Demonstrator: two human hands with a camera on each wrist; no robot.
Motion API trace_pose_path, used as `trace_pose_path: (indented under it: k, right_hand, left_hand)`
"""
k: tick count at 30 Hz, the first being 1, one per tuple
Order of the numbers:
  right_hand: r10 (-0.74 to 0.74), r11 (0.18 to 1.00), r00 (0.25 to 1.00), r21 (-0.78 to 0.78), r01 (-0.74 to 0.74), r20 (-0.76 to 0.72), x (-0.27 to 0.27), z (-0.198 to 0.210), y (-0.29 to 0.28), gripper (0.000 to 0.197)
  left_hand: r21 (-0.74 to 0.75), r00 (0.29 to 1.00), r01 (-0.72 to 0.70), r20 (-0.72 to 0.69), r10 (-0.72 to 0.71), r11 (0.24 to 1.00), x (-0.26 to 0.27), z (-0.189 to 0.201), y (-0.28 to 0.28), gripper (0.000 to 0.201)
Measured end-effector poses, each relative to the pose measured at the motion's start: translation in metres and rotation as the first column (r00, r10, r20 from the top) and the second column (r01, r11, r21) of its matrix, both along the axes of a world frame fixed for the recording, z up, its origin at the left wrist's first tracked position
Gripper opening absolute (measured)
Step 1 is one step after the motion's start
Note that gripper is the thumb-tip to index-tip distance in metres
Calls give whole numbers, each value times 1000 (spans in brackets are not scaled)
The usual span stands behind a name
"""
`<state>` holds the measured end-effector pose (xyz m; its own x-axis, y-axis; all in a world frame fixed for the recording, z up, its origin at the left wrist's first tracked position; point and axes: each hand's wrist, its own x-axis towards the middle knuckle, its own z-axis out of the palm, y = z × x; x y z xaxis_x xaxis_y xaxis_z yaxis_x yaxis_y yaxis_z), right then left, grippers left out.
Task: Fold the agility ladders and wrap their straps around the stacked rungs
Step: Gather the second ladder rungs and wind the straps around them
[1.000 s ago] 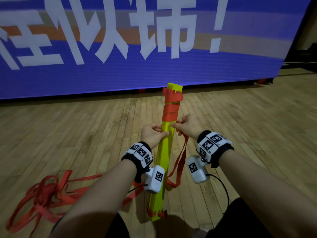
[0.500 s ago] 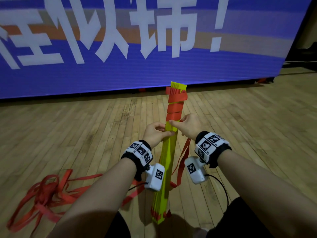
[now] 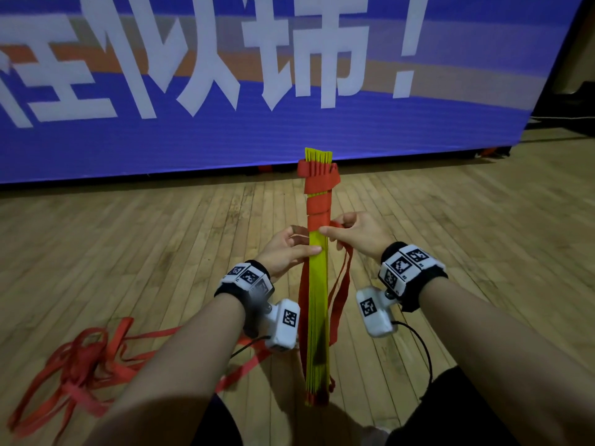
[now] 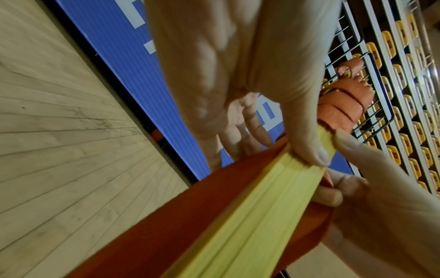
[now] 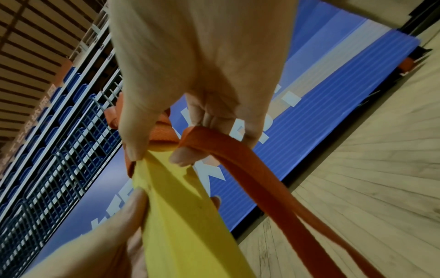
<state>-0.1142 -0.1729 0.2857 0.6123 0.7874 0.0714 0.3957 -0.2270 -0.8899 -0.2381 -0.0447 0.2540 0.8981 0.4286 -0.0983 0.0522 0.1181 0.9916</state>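
- The stacked rungs (image 3: 317, 304) stood at frame centre, their upper end already wrapped.
- The left hand (image 3: 286, 249) gripped them, likely to steady the bundle.
- The right hand (image 3: 357, 235) pinched the strap (image 5: 214, 139), probably keeping the winding taut.

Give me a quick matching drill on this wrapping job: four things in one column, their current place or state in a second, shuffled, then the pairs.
Things:
1. stacked yellow rungs
2. left hand
3. right hand
4. loose red straps

States:
A. lies in a tangle on the wooden floor, lower left of the head view
B. pinches the red strap beside the bundle
C. held upright, upper part already wound in red strap
D. grips the bundle just below the wound section

Pairs: 1-C, 2-D, 3-B, 4-A
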Motion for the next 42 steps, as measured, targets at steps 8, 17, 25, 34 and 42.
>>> trace_pose_path:
  k: [8,17,25,34,42]
  right_hand:
    - [48,998,999,50,-49,16,-1,-1,4,14]
    - [-51,998,994,25,49,92,-4,-7,12,34]
    - [-139,987,974,-58,152,176,-7,-7,15,41]
    - [-110,988,976,-84,127,188,-3,-10,13,36]
    - [-44,996,997,-74,49,66,6,-11,9,35]
  left_hand:
    - [97,990,-136,-24,139,986,0,-1,-5,34]
    - [207,942,-322,-33,335,924,5,2,-13,30]
    - [220,931,-347,-39,364,912,9,-1,-18,28]
    - [172,951,-258,-130,282,951,12,-2,-14,43]
    - [-57,990,-13,-139,5,998,0,3,-2,35]
